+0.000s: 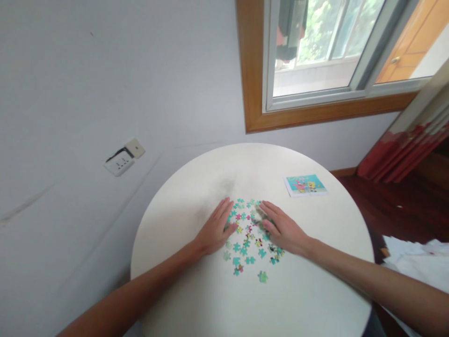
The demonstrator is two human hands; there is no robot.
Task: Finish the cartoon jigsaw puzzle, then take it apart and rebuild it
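Note:
Several loose jigsaw puzzle pieces (243,251), mostly teal with some pink, yellow and pale green, lie scattered on the round white table (196,299). My left hand (216,229) rests along the left side of the scatter, fingers stretched forward and thumb out over the pieces. Along the right side lies my right hand (283,227), its fingers extended and its thumb pointing inward. Both hands touch the edges of the spread, and some pieces are partly hidden under or behind them. One pale green piece (263,276) sits apart, nearer to me.
A small teal picture card (306,185) with cartoon figures lies at the table's back right. Behind the table are a wall with a socket (119,162) and a wood-framed window (254,93). White sheets (417,262) lie to the right, below a red and cream curtain (396,150).

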